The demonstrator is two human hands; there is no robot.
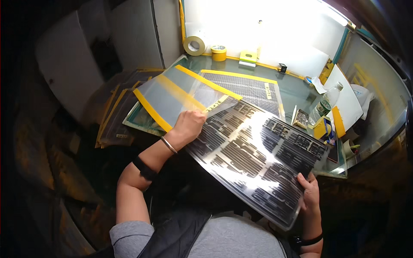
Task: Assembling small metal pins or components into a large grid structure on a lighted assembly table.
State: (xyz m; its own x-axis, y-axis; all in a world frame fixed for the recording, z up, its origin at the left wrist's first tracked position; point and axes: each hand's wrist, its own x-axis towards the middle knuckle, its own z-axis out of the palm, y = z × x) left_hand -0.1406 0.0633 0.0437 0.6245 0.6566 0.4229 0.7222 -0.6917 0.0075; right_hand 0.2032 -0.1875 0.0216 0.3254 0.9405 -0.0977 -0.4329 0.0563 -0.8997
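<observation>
A large transparent film sheet with a black line pattern (254,150) is held tilted in front of my body, with bright glare across it. My left hand (190,125) is closed at its upper left edge, where it meets a clear sheet with yellow tape borders (159,96). Which layers lie between those fingers is partly hidden. My right hand (309,191) grips the right edge, thumb on top and fingers underneath. A small label strip (218,103) is by the left hand. Behind lies another yellow-taped sheet with a fine dark pattern (247,88).
A glass-topped table (297,90) holds tape rolls (194,45), a yellow tape roll (218,53), a plastic bottle (329,101) and a small box (301,118). More taped sheets (114,116) are stacked at the left. A bright backlit panel (258,30) stands behind.
</observation>
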